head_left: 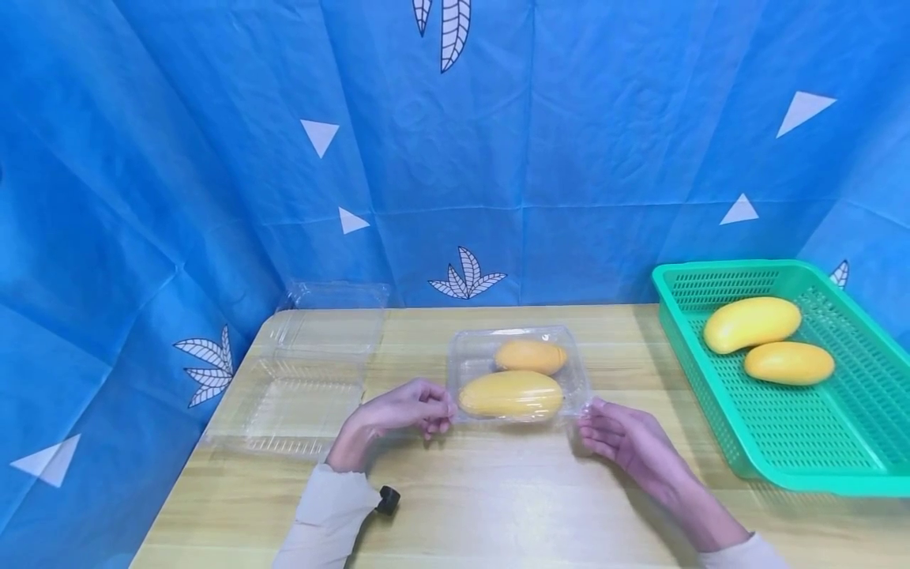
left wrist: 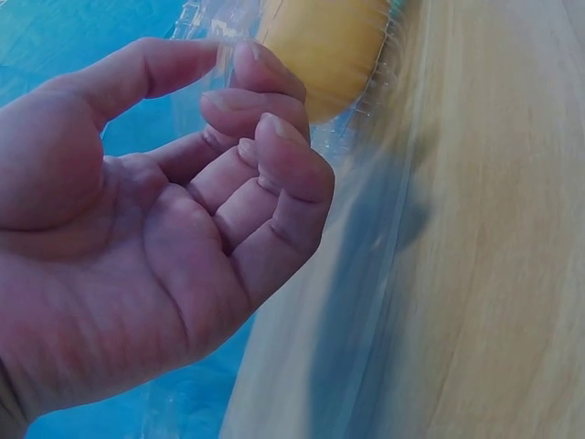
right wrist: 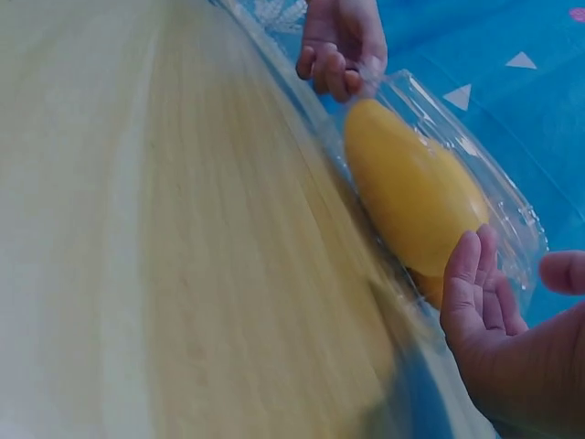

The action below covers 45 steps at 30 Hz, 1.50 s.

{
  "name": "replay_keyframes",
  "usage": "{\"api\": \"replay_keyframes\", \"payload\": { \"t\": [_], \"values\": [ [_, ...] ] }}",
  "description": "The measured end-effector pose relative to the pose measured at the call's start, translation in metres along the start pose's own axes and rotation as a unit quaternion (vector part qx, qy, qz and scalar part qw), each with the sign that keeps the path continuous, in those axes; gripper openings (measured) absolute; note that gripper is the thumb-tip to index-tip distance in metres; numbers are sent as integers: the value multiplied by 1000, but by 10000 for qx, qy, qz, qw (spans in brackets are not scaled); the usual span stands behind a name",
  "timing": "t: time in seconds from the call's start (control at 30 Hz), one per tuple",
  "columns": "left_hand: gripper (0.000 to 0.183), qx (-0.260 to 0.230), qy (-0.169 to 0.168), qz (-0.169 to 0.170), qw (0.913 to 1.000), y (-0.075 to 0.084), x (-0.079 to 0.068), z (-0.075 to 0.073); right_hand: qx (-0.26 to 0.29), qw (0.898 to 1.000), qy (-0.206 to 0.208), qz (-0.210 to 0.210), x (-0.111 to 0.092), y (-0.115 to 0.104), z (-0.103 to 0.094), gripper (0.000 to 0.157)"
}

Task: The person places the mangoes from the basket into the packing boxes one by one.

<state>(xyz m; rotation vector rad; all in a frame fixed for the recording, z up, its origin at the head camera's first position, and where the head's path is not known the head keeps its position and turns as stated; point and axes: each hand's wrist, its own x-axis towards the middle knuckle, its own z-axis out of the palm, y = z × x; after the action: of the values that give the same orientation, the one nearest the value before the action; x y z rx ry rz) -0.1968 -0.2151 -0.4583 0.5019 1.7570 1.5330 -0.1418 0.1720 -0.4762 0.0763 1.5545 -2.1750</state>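
A clear plastic clamshell box (head_left: 469, 348) with its lid down holds two yellow mangoes, a larger mango (head_left: 510, 394) in front and a smaller mango (head_left: 530, 356) behind. My left hand (head_left: 412, 407) pinches the box's front left corner between thumb and index finger; its other fingers are curled, as the left wrist view (left wrist: 183, 210) shows. At the front right corner, my right hand (head_left: 629, 442) grips the edge with thumb and fingers. In the right wrist view, my right hand's fingers (right wrist: 464, 283) lie against the box's near side, the thumb standing apart on the other side of the corner.
An open, see-through clamshell box (head_left: 306, 411) lies at the table's left, its lid (head_left: 327, 316) folded back. At the right stands a green plastic basket (head_left: 718, 427) with two more mangoes (head_left: 752, 324). A blue patterned curtain (head_left: 455, 158) hangs behind the wooden table (head_left: 498, 506).
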Motion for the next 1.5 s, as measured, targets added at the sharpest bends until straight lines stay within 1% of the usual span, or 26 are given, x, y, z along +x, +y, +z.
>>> {"api": "replay_keyframes", "payload": {
  "t": [0.13,0.4,0.47,0.67,0.77,0.9,1.03,1.13,1.17,1.23,1.3,1.4,1.5],
  "values": [
    [34,20,-34,11,10000,-1,0,-1,-122,9999,-36,-113,2,-2,-4,16],
    [32,163,1,-9,9999,-1,-4,-2,-215,9992,329,-11,5,-4,-3,13],
    [31,219,48,-68,9997,1,-6,0,-220,9993,297,-8,5,-5,-4,14],
    [30,620,-57,-60,9980,6,-12,8,-271,9994,185,-65,6,-6,-6,18],
    [28,794,-181,-52,9967,9,-15,14,-301,9993,192,-69,7,-5,-6,20],
    [27,903,-384,-111,9951,12,-18,28,-276,9994,199,-26,7,-5,-5,21],
    [27,844,-613,-164,9944,10,-16,43,-222,9996,198,-14,7,-5,-5,22],
    [28,737,-786,-117,9941,7,-12,54,-197,9997,162,-18,7,-5,-3,22],
    [29,666,-780,-105,9947,6,-9,59,-191,9997,151,-20,7,-5,-3,22],
    [31,496,-707,-93,9962,4,-3,68,-174,9998,131,-16,7,-5,-2,21],
    [33,324,-507,-108,9981,3,3,79,-132,9998,122,-6,7,-4,-1,19],
    [35,70,-16,-86,9999,2,15,96,-62,9999,118,14,7,-3,1,16],
    [35,-118,515,49,9986,0,26,111,-4,9999,109,18,8,-2,2,13]
  ]
}}
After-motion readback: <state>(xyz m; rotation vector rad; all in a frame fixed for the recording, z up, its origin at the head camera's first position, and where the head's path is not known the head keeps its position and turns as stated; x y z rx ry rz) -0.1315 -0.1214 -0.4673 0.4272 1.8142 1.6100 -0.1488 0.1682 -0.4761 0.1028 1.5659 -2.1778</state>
